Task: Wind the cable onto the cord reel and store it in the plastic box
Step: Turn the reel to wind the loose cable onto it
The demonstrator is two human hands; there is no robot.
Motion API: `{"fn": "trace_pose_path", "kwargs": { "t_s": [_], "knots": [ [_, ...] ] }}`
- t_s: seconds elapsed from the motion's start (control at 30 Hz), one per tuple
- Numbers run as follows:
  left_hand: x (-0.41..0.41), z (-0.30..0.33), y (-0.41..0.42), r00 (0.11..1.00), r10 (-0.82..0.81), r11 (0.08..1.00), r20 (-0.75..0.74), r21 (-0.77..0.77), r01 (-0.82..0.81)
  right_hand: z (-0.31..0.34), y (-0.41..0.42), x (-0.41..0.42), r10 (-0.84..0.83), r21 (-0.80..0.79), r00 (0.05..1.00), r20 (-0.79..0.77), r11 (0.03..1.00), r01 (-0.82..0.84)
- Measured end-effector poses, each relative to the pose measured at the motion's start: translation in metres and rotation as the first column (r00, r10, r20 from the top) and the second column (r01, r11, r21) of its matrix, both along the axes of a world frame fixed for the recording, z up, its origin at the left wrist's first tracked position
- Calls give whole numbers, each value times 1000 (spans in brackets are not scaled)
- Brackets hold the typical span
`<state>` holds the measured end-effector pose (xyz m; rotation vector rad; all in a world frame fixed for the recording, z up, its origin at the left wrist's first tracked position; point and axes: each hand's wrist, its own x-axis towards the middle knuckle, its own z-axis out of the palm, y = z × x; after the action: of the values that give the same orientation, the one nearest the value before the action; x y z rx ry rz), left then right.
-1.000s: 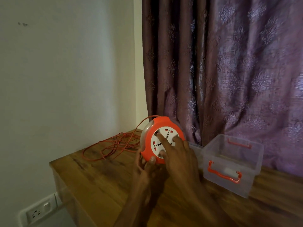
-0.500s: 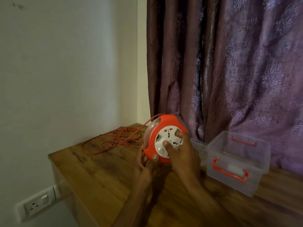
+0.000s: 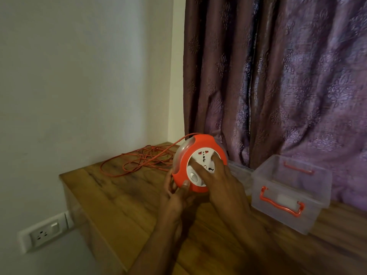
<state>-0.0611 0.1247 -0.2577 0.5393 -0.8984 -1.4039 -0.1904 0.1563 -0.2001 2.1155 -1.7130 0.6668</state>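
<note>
An orange cord reel (image 3: 200, 147) with a white socket face stands on edge above the wooden table (image 3: 123, 197). My left hand (image 3: 175, 197) grips its lower left rim, thumb on the orange front. My right hand (image 3: 220, 181) lies across the white face, fingers pressed on the sockets. The orange cable (image 3: 139, 161) runs from the reel's top down to a loose tangle at the table's far left corner. A clear plastic box (image 3: 290, 193) with orange handles stands open to the right of the reel.
A clear lid (image 3: 239, 169) lies between the reel and the box. A purple patterned curtain (image 3: 278, 76) hangs behind the table. A white wall with a socket plate (image 3: 42, 234) is on the left, beside the table's left edge.
The white face has turned under my right hand's fingers, its round button now lower left. My left hand has kept its hold on the rim. The camera has tilted slightly.
</note>
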Motion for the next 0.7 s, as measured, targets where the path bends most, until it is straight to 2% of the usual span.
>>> {"fn": "trace_pose_path", "kwargs": {
  "t_s": [0.13,0.23,0.33,0.47,0.53,0.6,0.7],
  "knots": [
    [-1,1,2,999,5,1000,34,-10,-5,0,3,-1,-45,-43,998,36,998,46],
    [0,1,3,1000,-3,1000,30,-2,3,3,4,2,-58,-87,987,152,994,72],
    [-2,-1,3,1000,-23,999,2,28,22,2,3,6,-86,-50,964,251,994,101],
    [-4,-1,4,997,-70,997,-18,12,70,6,4,11,-122,11,843,524,991,136],
    [-5,-2,4,996,-75,997,-39,4,75,8,5,12,-125,44,796,593,991,122],
    [-7,-2,4,995,-67,997,-68,26,69,11,5,11,-142,81,799,585,990,116],
    [-7,0,8,999,-28,999,-25,35,29,15,7,9,-170,63,870,463,985,159]
  ]
}}
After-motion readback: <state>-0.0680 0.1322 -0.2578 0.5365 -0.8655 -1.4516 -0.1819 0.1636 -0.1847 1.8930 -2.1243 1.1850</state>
